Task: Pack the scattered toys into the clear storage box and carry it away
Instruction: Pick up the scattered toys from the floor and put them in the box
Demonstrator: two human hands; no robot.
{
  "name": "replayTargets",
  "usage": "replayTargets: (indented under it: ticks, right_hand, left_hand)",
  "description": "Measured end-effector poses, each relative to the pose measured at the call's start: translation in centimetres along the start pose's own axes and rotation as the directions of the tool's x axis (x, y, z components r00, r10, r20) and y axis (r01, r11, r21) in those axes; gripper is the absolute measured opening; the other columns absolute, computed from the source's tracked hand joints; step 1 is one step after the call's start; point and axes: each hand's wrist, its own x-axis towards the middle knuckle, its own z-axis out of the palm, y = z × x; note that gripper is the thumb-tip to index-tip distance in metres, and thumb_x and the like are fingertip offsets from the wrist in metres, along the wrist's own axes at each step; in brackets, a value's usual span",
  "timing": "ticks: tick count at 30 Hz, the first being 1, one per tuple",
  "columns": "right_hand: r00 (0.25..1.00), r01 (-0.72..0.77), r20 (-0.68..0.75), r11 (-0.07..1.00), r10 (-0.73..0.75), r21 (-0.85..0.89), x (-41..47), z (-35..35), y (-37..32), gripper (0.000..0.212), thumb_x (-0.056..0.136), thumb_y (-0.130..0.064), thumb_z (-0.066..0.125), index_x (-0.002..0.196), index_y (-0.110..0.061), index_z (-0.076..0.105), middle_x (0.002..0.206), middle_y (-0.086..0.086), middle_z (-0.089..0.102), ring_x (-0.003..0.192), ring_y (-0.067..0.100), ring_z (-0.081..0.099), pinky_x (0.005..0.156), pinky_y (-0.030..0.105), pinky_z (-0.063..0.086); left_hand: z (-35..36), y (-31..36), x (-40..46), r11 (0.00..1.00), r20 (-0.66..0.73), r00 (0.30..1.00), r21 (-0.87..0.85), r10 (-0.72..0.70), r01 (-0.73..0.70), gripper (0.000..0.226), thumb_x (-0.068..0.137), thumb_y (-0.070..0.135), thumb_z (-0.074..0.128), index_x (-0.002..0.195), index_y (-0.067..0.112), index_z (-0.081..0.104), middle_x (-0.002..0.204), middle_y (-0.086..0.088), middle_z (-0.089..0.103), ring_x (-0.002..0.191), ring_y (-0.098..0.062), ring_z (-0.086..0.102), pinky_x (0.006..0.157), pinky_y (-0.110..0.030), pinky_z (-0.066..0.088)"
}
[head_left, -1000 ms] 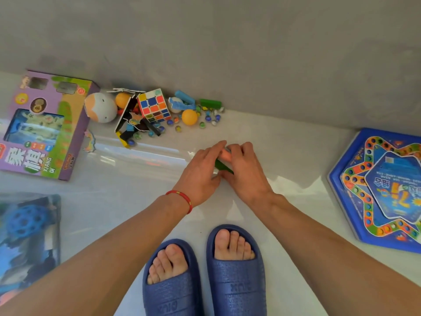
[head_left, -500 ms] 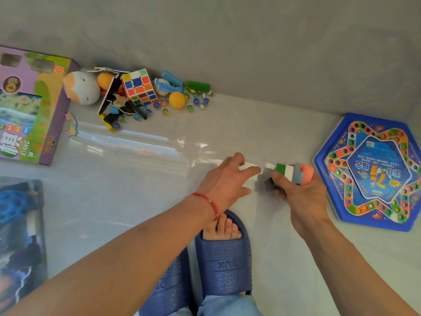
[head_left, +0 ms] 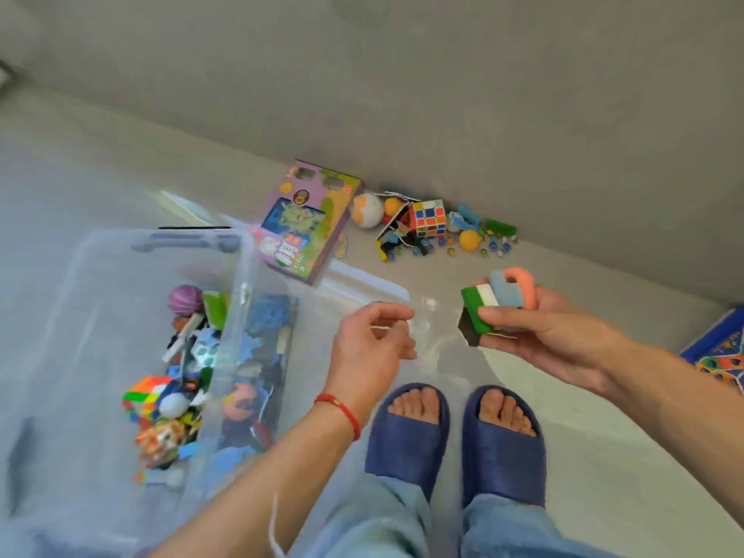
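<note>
I'm seeing the right hand (head_left: 551, 336) gripping a stack of foam-looking blocks (head_left: 499, 300), thumb across the front, fingers curled under. Slabs are sitting side by side: green, white, grey-blue, then a salmon piece with a rounded top. The stack's long axis is running left-right across the view, green end pointing at the left hand. Surfaces are looking matte and soft; the green and white ones have square edges.

The left hand (head_left: 374, 344) is hanging just beside the blocks, fingers loosely curled, holding nothing.

The clear storage box (head_left: 241, 275) is sitting on the floor (head_left: 604, 457) to the left, its translucent plastic wall blurred. Inside, mixed toys are piling up: a purple ribbed ball (head_left: 185, 300), a multicolour cube (head_left: 147, 392), flat blue pieces.

Still scattered along the wall: a purple cardboard game box (head_left: 306, 223) lying flat, a white-and-orange ball (head_left: 366, 210), a glossy puzzle cube (head_left: 427, 218), an orange ball (head_left: 470, 239), small glass marbles (head_left: 493, 247). A blue board game (head_left: 720, 352) is lying at the right edge. I'm also seeing navy slippers (head_left: 406, 428) at the bottom.
</note>
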Motion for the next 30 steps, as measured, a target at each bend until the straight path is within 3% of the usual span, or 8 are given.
replayTargets:
  ticks: [6, 9, 12, 15, 20, 23, 26, 30]
  right_hand:
    - [0.949, -0.019, 0.295, 0.954, 0.112, -0.3, 1.7, 21.3, -0.8, 0.046, 0.088, 0.007, 0.068, 0.131, 0.0, 0.052, 0.114, 0.012, 0.068, 0.099, 0.022, 0.072, 0.081, 0.041, 0.062]
    - [0.916, -0.024, 0.343, 0.885, 0.206, -0.465, 1.7, 28.5, 0.3, 0.055, 0.093, -0.018, 0.068, 0.139, -0.005, 0.041, 0.124, 0.014, 0.057, 0.105, 0.024, 0.062, 0.094, 0.046, 0.056]
    - [0.916, -0.021, 0.297, 0.77, 0.271, -0.637, 2.3, 30.5, 0.7, 0.074, 0.095, -0.044, 0.061, 0.154, -0.017, 0.025, 0.155, 0.027, 0.03, 0.134, 0.04, 0.046, 0.105, 0.05, 0.047]
    - [0.981, 0.03, 0.148, 0.649, 0.128, -0.76, 3.8, 26.7, 0.1, 0.064, 0.099, -0.048, 0.051, 0.15, -0.014, 0.035, 0.143, 0.018, 0.047, 0.122, 0.032, 0.056, 0.097, 0.047, 0.053]
    - [0.985, -0.115, -0.161, 0.48, -0.057, -0.87, 6.2, 12.9, -0.7, 0.036, 0.103, -0.031, 0.05, 0.132, -0.01, 0.052, 0.115, 0.009, 0.059, 0.098, 0.022, 0.062, 0.075, 0.035, 0.057]
    - [0.946, -0.233, -0.267, 0.188, -0.186, -0.954, 7.3, 5.5, -0.8, 0.035, 0.1, -0.028, 0.052, 0.128, -0.007, 0.057, 0.125, 0.016, 0.061, 0.107, 0.032, 0.061, 0.088, 0.041, 0.054]
    - [0.944, -0.219, -0.167, -0.162, -0.286, -0.962, 9.8, 0.8, -1.2, 0.044, 0.094, -0.029, 0.059, 0.135, -0.014, 0.052, 0.135, 0.012, 0.058, 0.121, 0.03, 0.055, 0.097, 0.036, 0.046]
    - [0.894, -0.074, 0.091, -0.346, -0.438, -0.935, 15.8, -0.4, -2.3, 0.045, 0.09, -0.025, 0.061, 0.134, -0.015, 0.053, 0.134, 0.011, 0.057, 0.12, 0.031, 0.053, 0.095, 0.041, 0.049]
  left_hand:
    - [-18.3, 1.2, -4.7, 0.952, -0.564, 0.816, -0.299, -0.124, -0.062, 0.008, 0.095, 0.005, 0.059, 0.094, 0.006, 0.067, 0.076, -0.01, 0.064, 0.06, -0.011, 0.064, 0.063, -0.022, 0.058]
    - [-23.9, 0.5, -5.9, 0.838, -0.539, 0.753, -0.545, -0.378, 0.031, 0.014, 0.096, 0.007, 0.056, 0.107, -0.001, 0.06, 0.086, -0.015, 0.06, 0.079, -0.026, 0.066, 0.078, -0.032, 0.059]
    - [-26.8, -0.1, -6.7, 0.776, -0.412, 0.761, -0.603, -0.501, 0.184, 0.011, 0.096, 0.007, 0.05, 0.099, 0.003, 0.06, 0.097, -0.016, 0.054, 0.087, -0.033, 0.059, 0.085, -0.046, 0.053]
    - [-26.5, -0.4, -6.0, 0.862, -0.477, 0.767, -0.469, -0.43, 0.192, 0.023, 0.09, 0.006, 0.051, 0.103, 0.014, 0.068, 0.103, -0.007, 0.059, 0.102, -0.028, 0.058, 0.088, -0.046, 0.053]
    - [-18.8, 2.6, -2.6, 0.984, -0.487, 0.874, -0.153, 0.007, -0.094, 0.029, 0.087, 0.002, 0.055, 0.103, 0.019, 0.072, 0.101, -0.001, 0.073, 0.099, -0.016, 0.069, 0.09, -0.035, 0.057]
    - [-12.6, 3.5, 1.6, 0.99, -0.333, 0.934, 0.004, 0.134, -0.141, 0.031, 0.085, 0.004, 0.058, 0.1, 0.028, 0.069, 0.102, 0.005, 0.072, 0.1, -0.012, 0.067, 0.089, -0.031, 0.055]
    - [-7.4, 2.4, 7.1, 0.975, -0.184, 0.97, 0.184, 0.155, -0.121, 0.032, 0.084, 0.007, 0.062, 0.108, 0.028, 0.065, 0.112, 0.007, 0.067, 0.106, -0.01, 0.062, 0.092, -0.028, 0.051]
    - [-3.7, 0.5, 15.6, 0.854, -0.04, 0.974, 0.49, 0.224, -0.176, 0.045, 0.084, 0.01, 0.067, 0.127, 0.02, 0.06, 0.13, 0.001, 0.061, 0.118, -0.018, 0.057, 0.102, -0.035, 0.046]
